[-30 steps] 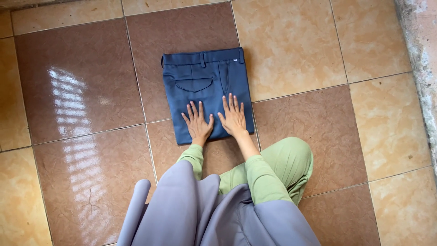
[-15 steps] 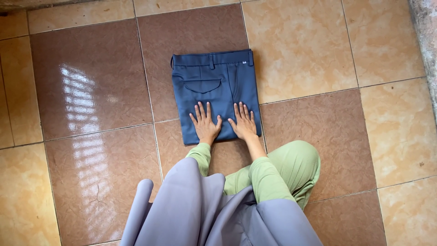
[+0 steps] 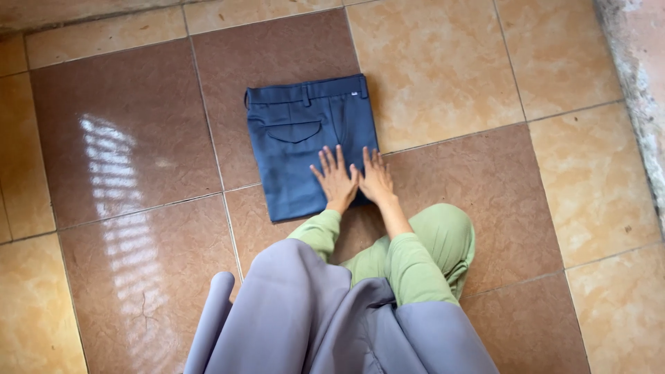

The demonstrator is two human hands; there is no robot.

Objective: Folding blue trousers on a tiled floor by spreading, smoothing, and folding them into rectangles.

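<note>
1. Tiled floor (image 3: 138,159), glossy brown and tan squares w/ window glare at left: slick surface, so the bundle may well slide if pushed rather than pressed.
2. Folded navy trousers (image 3: 305,142) lie flat on the floor, waistband at far edge, back pocket up; layers could shift and the near edge skew if pressure is uneven.
3. Left hand (image 3: 336,181) and right hand (image 3: 376,179), side by side near the trousers' lower right corner: each grip wide, fingers spread flat, holding nothing; left half is unpressed, so creases may stay there.
</note>
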